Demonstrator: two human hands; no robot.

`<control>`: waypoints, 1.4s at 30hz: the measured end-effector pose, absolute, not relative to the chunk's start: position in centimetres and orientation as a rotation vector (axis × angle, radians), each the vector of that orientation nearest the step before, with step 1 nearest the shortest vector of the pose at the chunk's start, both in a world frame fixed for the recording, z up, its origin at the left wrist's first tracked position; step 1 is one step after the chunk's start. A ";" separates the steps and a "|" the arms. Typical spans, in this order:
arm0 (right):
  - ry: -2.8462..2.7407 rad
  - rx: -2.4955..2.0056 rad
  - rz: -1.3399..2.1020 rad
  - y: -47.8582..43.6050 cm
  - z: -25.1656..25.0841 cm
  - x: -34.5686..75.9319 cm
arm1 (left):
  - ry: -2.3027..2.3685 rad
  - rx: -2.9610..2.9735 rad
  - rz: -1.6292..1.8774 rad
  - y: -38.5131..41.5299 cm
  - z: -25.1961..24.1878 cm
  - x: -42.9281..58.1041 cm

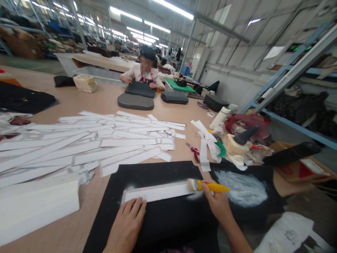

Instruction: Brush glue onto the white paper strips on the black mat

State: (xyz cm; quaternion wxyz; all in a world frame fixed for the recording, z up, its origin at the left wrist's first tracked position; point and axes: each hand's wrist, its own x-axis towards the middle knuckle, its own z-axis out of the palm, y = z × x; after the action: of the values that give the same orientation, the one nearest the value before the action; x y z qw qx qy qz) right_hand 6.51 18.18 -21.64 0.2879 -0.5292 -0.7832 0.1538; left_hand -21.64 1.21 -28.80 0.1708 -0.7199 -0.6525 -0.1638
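The work area is a large workshop with rows of ceiling lights; across the brown counter [105, 100] a co-worker [137, 73] sits behind dark, padded-looking pieces; on our side, a spread of loose white strips [126, 142] covers the left and middle of the counter, and red-handled scissors [195, 153] lie to its right. The workpiece, a single white strip [160, 192], lies flat on a black sheet [168, 216] directly in front of us; our left grip [129, 219] holds nothing, its fingers laid flat over the strip's left end; our right grip [217, 203] is closed on the yellow handle of a brush [216, 187], with the bristles at the strip's right end; farther right, a black panel [264, 174] bears a broad white smear [242, 189]. We judge the step in hand to be brushing a coating, possibly adhesive, along the strip; the pictures do not show how much of its face is covered; the next move calls for steady pressure at the left end, a low brush angle and an even stroke along the strip, since a loosely held strip could slide or buckle.
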 end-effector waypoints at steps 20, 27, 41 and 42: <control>-2.910 -0.135 0.810 15.3 -18.4 -16.6 | -2.125 -2.198 -0.309 2.5 -28.9 -17.6; -2.992 -0.026 0.402 15.4 -18.6 -18.2 | -2.098 -2.249 -0.354 2.3 -28.3 -17.9; -2.710 -1.228 0.455 22.6 -20.0 -2.5 | -2.056 -2.179 -0.325 2.2 -28.1 -17.6; -2.654 -1.335 0.338 23.6 -19.9 0.2 | -2.069 -2.156 -0.329 2.4 -27.9 -17.6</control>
State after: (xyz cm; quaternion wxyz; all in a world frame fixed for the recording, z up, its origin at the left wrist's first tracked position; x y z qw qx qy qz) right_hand 0.22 23.63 -19.94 0.0760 -0.4452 -0.8850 0.1127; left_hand -17.63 2.36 -27.95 0.0678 -0.7155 -0.6867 -0.1092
